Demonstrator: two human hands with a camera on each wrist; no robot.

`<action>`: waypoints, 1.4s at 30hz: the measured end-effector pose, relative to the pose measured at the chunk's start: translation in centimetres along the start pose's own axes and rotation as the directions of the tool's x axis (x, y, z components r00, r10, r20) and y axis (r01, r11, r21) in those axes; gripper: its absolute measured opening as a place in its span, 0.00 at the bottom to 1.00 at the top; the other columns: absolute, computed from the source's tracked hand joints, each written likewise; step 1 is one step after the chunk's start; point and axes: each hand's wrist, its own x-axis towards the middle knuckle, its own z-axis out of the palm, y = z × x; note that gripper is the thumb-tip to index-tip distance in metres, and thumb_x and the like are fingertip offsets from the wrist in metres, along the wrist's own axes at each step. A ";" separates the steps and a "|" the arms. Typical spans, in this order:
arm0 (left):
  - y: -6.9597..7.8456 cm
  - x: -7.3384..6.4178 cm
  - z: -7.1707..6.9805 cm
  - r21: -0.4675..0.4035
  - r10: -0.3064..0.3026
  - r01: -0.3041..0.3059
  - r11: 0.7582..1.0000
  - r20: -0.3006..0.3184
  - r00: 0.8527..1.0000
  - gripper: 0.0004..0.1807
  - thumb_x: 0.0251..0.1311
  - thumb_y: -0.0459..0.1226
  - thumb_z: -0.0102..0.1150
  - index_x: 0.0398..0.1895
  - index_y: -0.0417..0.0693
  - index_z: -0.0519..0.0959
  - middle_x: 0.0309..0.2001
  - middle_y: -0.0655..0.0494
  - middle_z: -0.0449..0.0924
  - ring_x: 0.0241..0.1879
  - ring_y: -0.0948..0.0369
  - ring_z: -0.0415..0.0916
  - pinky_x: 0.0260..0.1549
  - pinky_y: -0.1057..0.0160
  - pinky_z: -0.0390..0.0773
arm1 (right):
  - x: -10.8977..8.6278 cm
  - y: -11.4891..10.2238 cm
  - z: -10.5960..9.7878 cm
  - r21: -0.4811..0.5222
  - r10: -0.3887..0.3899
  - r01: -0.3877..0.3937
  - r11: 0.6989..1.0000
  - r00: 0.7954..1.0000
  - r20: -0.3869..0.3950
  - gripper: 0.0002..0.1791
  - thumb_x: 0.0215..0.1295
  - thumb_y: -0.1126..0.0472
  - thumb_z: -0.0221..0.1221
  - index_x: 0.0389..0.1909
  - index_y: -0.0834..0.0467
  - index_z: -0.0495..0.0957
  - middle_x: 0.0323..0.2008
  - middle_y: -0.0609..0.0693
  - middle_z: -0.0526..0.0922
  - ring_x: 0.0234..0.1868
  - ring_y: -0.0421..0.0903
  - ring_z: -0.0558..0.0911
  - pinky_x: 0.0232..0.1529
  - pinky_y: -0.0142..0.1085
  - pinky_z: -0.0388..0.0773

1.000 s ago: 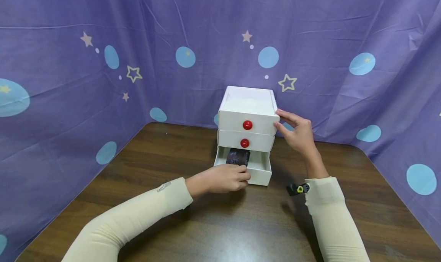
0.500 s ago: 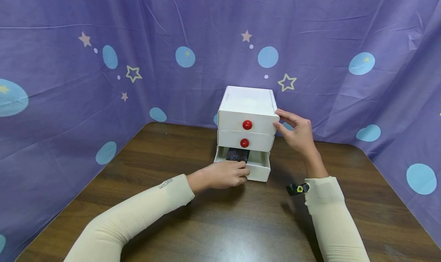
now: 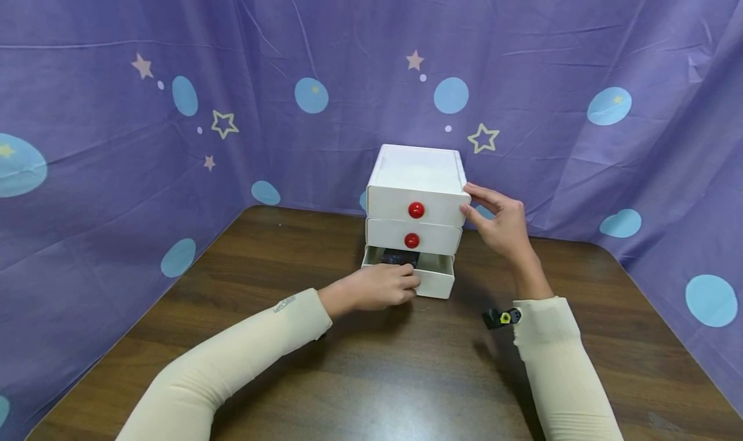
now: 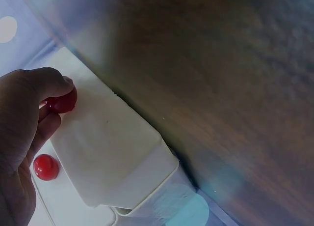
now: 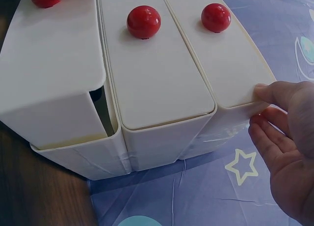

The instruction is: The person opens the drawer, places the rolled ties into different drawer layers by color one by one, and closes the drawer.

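Note:
A white unit of three stacked drawers (image 3: 426, 169) stands at the back of the table. Its bottom drawer (image 3: 435, 282) is partly pulled out, and a dark patterned item (image 3: 400, 257) lies inside, its front hidden behind the left hand. The left hand (image 3: 386, 286) pinches that drawer's red round knob (image 4: 64, 102) between thumb and fingers. Up at the top right front corner of the unit, the right hand (image 3: 504, 223) grips the edge, thumb on the front face and fingers along the side, as the right wrist view (image 5: 289, 132) shows.
The upper two drawers are closed, each with a red knob (image 3: 416, 210). Brown wood-grain table (image 3: 278, 260) surrounds the unit. A purple curtain (image 3: 360, 41) with stars and blue dots hangs behind and at the sides. A small black device (image 3: 500, 318) sits at the right sleeve.
The left hand has moved away from the viewer, and the bottom drawer has slid further in with it, so less of the dark item shows. The right hand has stayed in place.

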 end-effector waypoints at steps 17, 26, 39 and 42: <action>-0.6 0.2 0.6 -0.022 -0.038 0.038 0.999 0.000 0.999 0.07 0.70 0.33 0.59 0.41 0.52 0.86 0.43 0.57 0.77 0.44 0.58 0.72 0.45 0.65 0.79 | 0.0 -0.2 0.0 0.005 0.004 -0.004 1.000 1.000 -0.003 0.18 0.58 0.81 0.66 0.51 0.77 0.81 0.52 0.70 0.83 0.51 0.62 0.85 0.54 0.25 0.79; -0.8 0.1 1.0 -0.029 -0.047 0.047 0.998 -0.011 0.999 0.07 0.69 0.33 0.60 0.40 0.52 0.86 0.42 0.57 0.77 0.44 0.58 0.72 0.44 0.65 0.79 | 0.0 0.1 -0.1 -0.011 -0.008 0.008 1.000 1.000 -0.002 0.19 0.58 0.81 0.67 0.51 0.76 0.81 0.52 0.70 0.84 0.51 0.56 0.86 0.54 0.28 0.80; -1.4 0.3 1.9 -0.025 -0.062 0.062 0.998 -0.006 0.998 0.07 0.68 0.33 0.60 0.39 0.53 0.85 0.43 0.58 0.77 0.45 0.58 0.72 0.46 0.65 0.78 | 0.0 0.2 0.1 -0.009 -0.005 0.005 1.000 1.000 -0.007 0.19 0.58 0.81 0.67 0.52 0.76 0.81 0.52 0.69 0.84 0.51 0.58 0.86 0.54 0.26 0.79; -1.6 0.4 2.0 -0.025 -0.065 0.065 0.998 0.000 0.998 0.07 0.67 0.33 0.60 0.39 0.53 0.86 0.42 0.59 0.77 0.44 0.58 0.73 0.46 0.65 0.78 | 0.0 0.2 0.1 -0.011 -0.009 0.009 1.000 1.000 -0.003 0.19 0.58 0.80 0.67 0.52 0.76 0.81 0.52 0.69 0.84 0.51 0.55 0.86 0.55 0.29 0.80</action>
